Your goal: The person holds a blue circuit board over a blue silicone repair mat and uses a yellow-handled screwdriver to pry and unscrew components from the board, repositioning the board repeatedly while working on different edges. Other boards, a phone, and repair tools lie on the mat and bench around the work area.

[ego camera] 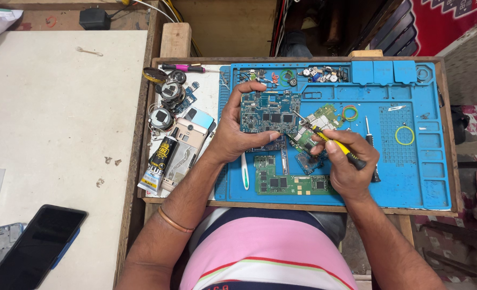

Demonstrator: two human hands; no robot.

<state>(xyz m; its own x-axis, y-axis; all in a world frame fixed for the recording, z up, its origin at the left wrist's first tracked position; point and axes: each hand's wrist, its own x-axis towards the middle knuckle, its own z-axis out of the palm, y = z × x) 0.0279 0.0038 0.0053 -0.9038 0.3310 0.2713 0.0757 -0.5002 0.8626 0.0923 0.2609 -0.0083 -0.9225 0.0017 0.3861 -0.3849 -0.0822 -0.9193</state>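
While the left hand (233, 134) grips a blue circuit board (269, 111) above its palm — right hand (346, 164) pinches a yellow-handled screwdriver (332, 142), tip touching the board's right edge.

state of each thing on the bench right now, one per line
left hand: gripping blue circuit board, raised off blue silicone mat
right hand: holding yellow-handled screwdriver, tip at board
green circuit board: flat on mat
black glue tube: capped, lying down
black phone: screen dark

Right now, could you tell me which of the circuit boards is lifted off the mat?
The blue circuit board in the left hand; the green ones lie on the blue mat.
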